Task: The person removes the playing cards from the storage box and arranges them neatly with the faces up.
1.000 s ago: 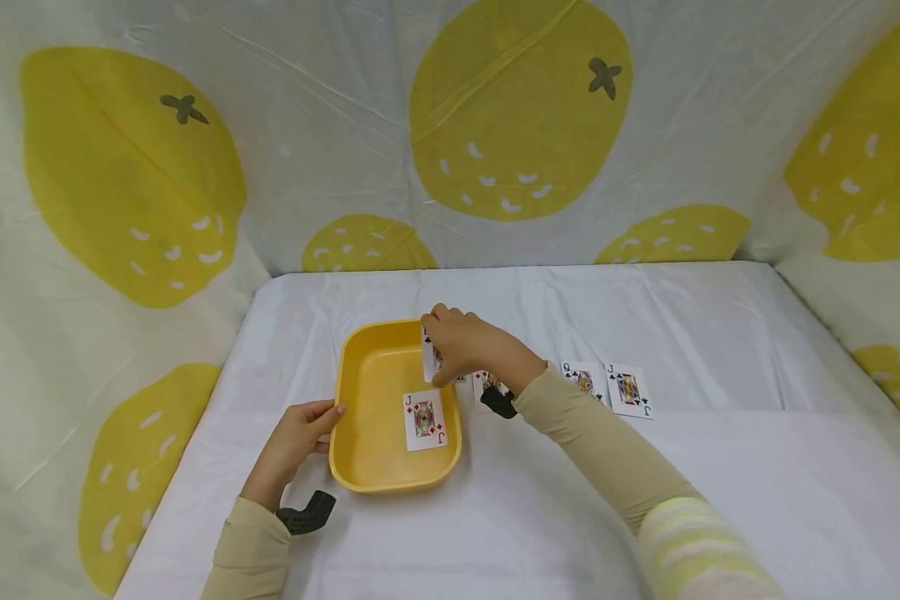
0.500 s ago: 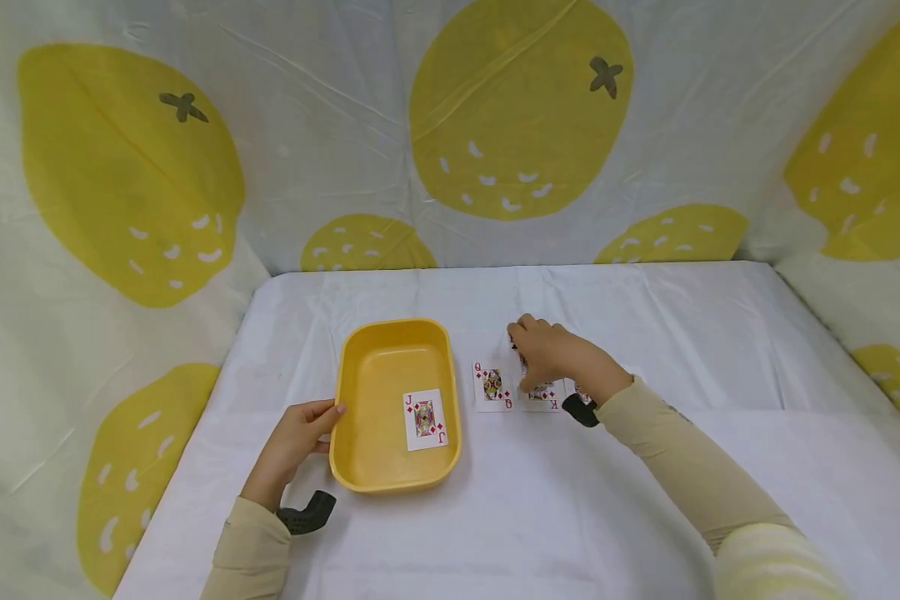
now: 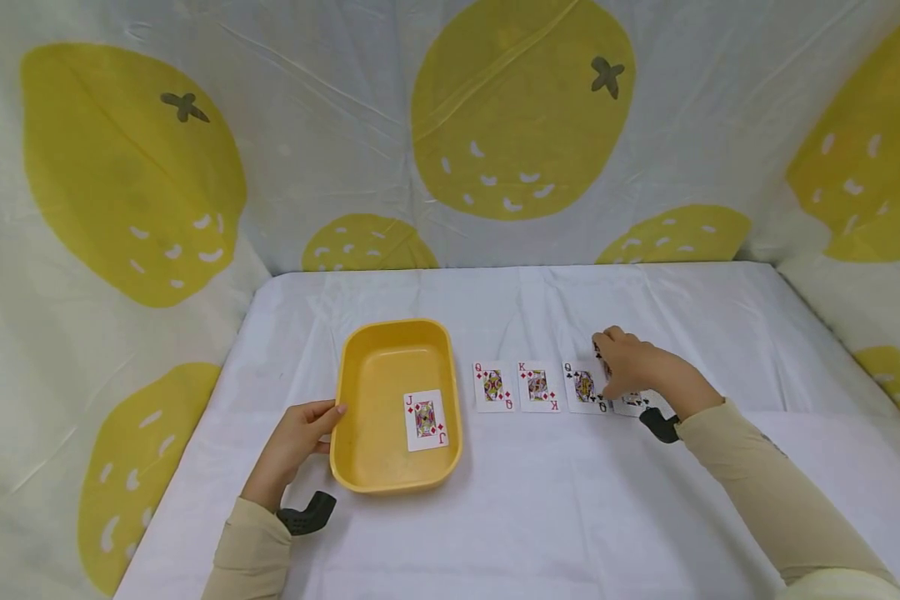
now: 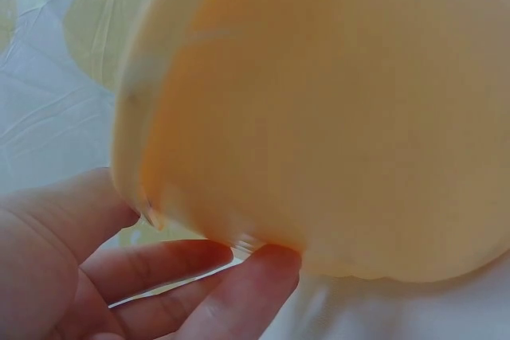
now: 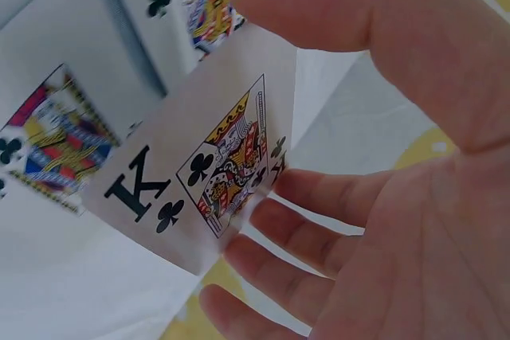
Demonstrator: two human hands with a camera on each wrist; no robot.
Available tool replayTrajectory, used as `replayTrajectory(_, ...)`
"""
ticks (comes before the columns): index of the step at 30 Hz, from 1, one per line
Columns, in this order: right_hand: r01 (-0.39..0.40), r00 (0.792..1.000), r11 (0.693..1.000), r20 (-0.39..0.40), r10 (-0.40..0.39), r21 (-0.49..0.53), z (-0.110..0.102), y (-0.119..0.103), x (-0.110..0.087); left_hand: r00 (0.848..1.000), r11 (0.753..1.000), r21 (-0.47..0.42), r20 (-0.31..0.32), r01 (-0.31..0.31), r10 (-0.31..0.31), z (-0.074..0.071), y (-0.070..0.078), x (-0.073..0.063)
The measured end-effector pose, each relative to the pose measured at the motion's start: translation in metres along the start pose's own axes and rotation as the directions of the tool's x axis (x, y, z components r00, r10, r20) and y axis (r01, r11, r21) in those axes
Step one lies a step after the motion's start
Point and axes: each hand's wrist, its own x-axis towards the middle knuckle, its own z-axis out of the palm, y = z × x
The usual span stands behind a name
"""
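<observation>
Head view: right hand [image 3: 640, 367], pinching the king of clubs [image 5: 203, 157], has moved rightward to the jack of clubs [image 3: 631, 406], ending the row; left hand [image 3: 291, 442] grips the tray [image 3: 378, 408].

The yellow tray [image 3: 375, 408] appears to be made of smooth, satiny plastic, the king of clubs [image 5: 195, 165] printed on smooth card, and the tablecloth [image 3: 540, 500] and lemon-print backdrop [image 3: 330, 125] woven-looking, creased cloth.

Toward the right edge of the tabletop [image 3: 525, 500], the right fingers [image 5: 307, 236] hide, in the head view, most of the king of clubs [image 5: 187, 149] and the rightmost card [image 3: 628, 407]. The near edge lies outside the frame. The left wrist view crops the yellow tray [image 4: 335, 117].
</observation>
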Motion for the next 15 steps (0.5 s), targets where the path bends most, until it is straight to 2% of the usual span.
replayTrajectory(5, -0.049, 0.999, 0.998, 0.017, 0.048, 0.045, 0.007, 0.020, -0.015, 1.000, 1.000, 0.001, 0.000, 0.002, -0.002, 0.000, 0.000, 0.000)
replayTrajectory(15, -0.101, 0.994, 0.990, 0.057, 0.096, 0.100, 0.025, 0.055, -0.037, 1.000, 1.000, -0.003, -0.005, 0.021, -0.021, 0.001, 0.000, 0.001)
